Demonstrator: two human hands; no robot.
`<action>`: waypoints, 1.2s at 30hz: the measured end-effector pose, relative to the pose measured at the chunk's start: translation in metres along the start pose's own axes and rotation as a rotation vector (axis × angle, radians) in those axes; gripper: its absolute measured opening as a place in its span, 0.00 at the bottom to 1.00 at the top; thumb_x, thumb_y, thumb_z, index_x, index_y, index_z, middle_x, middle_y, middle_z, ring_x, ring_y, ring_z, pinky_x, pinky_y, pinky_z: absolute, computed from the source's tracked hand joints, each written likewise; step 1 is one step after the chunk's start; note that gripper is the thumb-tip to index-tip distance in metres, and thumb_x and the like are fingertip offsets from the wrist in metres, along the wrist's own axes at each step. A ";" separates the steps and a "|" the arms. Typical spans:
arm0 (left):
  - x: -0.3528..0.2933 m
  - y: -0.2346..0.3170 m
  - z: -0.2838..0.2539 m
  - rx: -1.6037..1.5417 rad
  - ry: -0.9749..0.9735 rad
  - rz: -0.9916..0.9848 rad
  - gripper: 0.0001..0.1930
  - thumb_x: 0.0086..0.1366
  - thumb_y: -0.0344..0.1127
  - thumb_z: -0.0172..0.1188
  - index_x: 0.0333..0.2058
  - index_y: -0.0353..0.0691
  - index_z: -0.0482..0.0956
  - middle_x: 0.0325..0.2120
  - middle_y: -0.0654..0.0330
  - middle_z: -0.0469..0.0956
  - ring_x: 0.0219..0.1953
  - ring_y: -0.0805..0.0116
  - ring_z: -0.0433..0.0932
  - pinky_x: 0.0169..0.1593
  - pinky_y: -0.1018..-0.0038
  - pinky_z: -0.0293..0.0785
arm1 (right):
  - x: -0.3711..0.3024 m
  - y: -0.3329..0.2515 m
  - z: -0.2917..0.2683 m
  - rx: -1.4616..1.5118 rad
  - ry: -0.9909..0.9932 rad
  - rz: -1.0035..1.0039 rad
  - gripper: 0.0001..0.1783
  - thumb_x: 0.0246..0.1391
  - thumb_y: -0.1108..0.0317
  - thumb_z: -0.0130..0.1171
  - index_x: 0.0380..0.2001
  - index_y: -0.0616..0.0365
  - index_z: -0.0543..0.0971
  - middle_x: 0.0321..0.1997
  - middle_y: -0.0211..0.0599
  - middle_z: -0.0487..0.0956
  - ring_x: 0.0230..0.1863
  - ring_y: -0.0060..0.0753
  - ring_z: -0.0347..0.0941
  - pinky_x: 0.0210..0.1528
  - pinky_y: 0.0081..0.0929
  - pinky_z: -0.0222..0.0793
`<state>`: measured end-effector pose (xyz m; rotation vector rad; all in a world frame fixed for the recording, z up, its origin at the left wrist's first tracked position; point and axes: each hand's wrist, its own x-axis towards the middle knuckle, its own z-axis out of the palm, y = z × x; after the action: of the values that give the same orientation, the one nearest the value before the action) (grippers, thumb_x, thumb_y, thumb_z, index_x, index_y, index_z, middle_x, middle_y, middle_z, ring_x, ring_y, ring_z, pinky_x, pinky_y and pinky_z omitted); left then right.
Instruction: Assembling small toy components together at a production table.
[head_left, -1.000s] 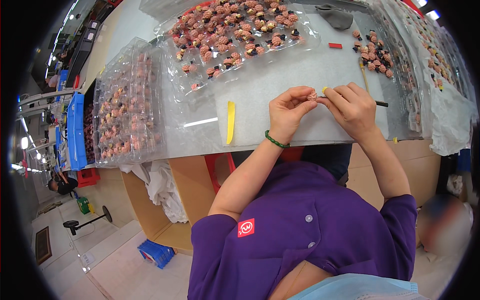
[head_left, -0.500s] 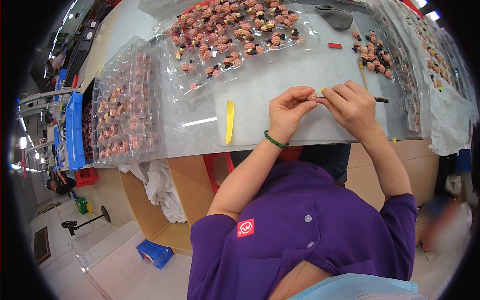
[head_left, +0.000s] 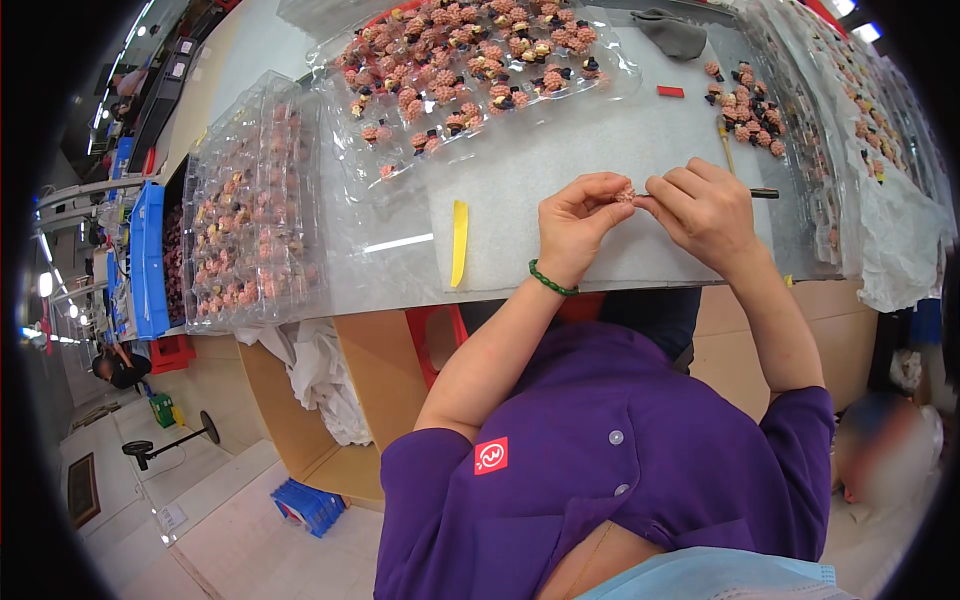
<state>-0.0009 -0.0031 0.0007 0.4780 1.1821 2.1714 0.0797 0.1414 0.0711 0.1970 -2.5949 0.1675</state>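
1. Shirt point(head_left: 590, 420), purple, nearest, with a red chest patch point(head_left: 491, 456).
2. The left hand point(head_left: 575, 225), green bracelet point(head_left: 552, 284) at its wrist, pinches a bumpy pink piece point(head_left: 626, 192) above the white mat point(head_left: 520, 230).
3. The right hand point(head_left: 705, 215), just beside it, is curled around a dark slim tool point(head_left: 764, 193) whose end juts past the knuckles.
4. A yellow strip point(head_left: 459, 244) lies on the mat, left of both hands.
5. Beyond, at right, lies a loose pile of pink pieces point(head_left: 743, 113); a small red block point(head_left: 670, 91) lies near it.
6. At the far side, a clear tray point(head_left: 615, 80) holds many similar pieces point(head_left: 500, 97).
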 end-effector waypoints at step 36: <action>0.003 0.010 -0.001 -0.186 0.051 -0.116 0.19 0.57 0.19 0.53 0.49 0.28 0.66 0.41 0.53 0.73 0.40 0.60 0.77 0.43 0.73 0.76 | -0.042 0.053 0.012 -0.025 -0.134 0.709 0.15 0.47 0.78 0.52 0.41 0.61 0.73 0.40 0.47 0.72 0.38 0.49 0.70 0.41 0.34 0.65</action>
<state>-0.0072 -0.0063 0.0089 0.2694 0.9966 2.1774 0.1003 0.1961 0.0354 -0.7524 -2.6849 0.3792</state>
